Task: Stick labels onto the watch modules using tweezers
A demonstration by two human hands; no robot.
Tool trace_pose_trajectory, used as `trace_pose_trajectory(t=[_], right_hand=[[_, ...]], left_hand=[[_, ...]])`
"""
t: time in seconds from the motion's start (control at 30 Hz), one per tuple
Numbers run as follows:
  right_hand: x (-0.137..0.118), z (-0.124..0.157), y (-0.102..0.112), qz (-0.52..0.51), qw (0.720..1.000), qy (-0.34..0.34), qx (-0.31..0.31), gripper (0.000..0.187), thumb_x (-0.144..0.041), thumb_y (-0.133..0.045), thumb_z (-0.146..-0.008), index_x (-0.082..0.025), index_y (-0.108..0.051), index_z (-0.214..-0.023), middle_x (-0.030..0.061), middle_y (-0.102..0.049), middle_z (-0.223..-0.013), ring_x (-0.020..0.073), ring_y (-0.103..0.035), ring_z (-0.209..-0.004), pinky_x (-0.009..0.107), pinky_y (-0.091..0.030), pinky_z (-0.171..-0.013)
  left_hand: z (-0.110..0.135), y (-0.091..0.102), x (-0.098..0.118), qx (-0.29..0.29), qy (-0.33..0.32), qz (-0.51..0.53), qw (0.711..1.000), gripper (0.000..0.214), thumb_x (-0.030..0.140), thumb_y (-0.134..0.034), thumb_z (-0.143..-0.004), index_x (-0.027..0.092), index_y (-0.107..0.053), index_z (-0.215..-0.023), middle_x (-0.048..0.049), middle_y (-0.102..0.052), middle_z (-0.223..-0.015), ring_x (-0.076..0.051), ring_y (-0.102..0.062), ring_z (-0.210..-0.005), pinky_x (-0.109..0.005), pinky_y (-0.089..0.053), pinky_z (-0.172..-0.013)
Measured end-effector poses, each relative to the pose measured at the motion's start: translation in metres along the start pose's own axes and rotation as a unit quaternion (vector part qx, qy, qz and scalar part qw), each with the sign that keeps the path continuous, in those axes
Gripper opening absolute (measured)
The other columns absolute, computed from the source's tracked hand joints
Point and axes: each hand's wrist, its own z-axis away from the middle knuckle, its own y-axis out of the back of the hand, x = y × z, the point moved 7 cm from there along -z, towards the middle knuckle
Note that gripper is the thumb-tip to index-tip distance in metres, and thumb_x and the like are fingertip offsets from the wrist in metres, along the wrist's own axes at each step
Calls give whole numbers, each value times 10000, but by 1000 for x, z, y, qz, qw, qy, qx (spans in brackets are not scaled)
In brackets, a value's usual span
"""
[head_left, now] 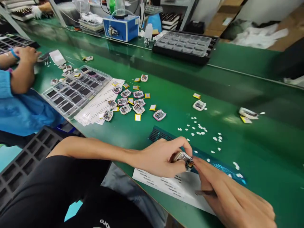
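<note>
My left hand (163,156) grips a small white-rimmed watch case (182,156) with its electronics exposed, held above the bench. Fingertips of my right hand (228,190) meet the case's right edge and partly hide it. A thin dark tool (206,192), perhaps tweezers, sticks out from under my right palm; its other end is hidden. Beneath my hands lie a white printed sheet (161,185) and a dark blue strip sheet (206,156). Small white pieces (200,129) are scattered just beyond.
Several open watch cases (125,109) with yellow-edged batteries (137,117) lie left of centre, beside a clear compartment tray (68,115). More cases (199,105) sit to the right. A co-worker's arm (23,68) rests at left. A blue machine (122,28) and stacked trays (182,42) stand behind.
</note>
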Motion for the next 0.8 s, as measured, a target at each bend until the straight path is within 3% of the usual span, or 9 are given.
trace_pose_trajectory(t=[0.1,0.23,0.37,0.5,0.57,0.67,0.73,0.8], right_hand=[[-21,-12,7,35,999,33,20,616,-229,-396,-1074,-338,-346,-1678,-12,-780,-1289,183,-797,-1000,288,-624,-845],[-32,-14,11,46,999,18,20,613,-342,-322,-1096,-279,-290,-1704,-5,-776,-1289,225,-802,-987,352,-622,-700],[-31,-18,13,21,1000,12,9,638,-311,-404,-1079,-322,-279,-1704,-5,-764,-1311,220,-804,-949,335,-627,-671],[-21,-32,18,-90,996,4,24,736,-175,-535,-1017,-475,-322,-1654,-59,-797,-1210,176,-781,-724,273,-615,-613],[-13,-40,21,-181,982,-47,39,596,-246,-572,-1023,-528,-508,-1543,-89,-826,-982,155,-695,-527,269,-555,-484],[-6,-48,17,-293,945,-141,27,250,-431,-599,-1014,-470,-799,-1160,-92,-719,-622,126,-519,-353,257,-398,-327],[-6,-50,14,-324,926,-191,19,220,-514,-636,-977,-410,-829,-958,-79,-684,-573,129,-539,-372,245,-409,-341],[-7,-50,12,-338,915,-219,12,245,-559,-656,-949,-381,-820,-910,-71,-672,-575,138,-587,-419,237,-441,-373]], left_hand=[[0,-5,-1,-5,-3,-41,999,246,200,-570,-882,237,-426,-1077,135,-472,-630,-62,-415,-497,-206,-331,-540],[3,-9,0,14,-33,-82,996,234,276,-557,-924,229,-438,-1120,112,-479,-679,-58,-426,-528,-203,-335,-547],[7,-11,2,45,-64,-63,995,210,313,-538,-948,217,-459,-1117,90,-505,-717,-51,-449,-549,-193,-347,-548],[5,-6,2,61,-72,-35,995,205,293,-572,-911,225,-430,-1042,103,-503,-691,-50,-466,-555,-181,-375,-555],[4,-3,3,63,-81,-40,994,164,259,-554,-912,227,-426,-1009,109,-490,-674,-46,-444,-540,-179,-365,-542],[4,-3,9,59,-109,-55,991,127,209,-527,-908,227,-431,-991,112,-471,-661,-41,-424,-521,-173,-336,-512],[5,-5,12,55,-129,-63,988,122,199,-519,-902,227,-431,-982,113,-460,-654,-39,-430,-514,-167,-329,-498],[7,-7,11,58,-135,-73,986,113,216,-521,-904,226,-434,-975,115,-453,-641,-39,-440,-501,-164,-329,-488]])
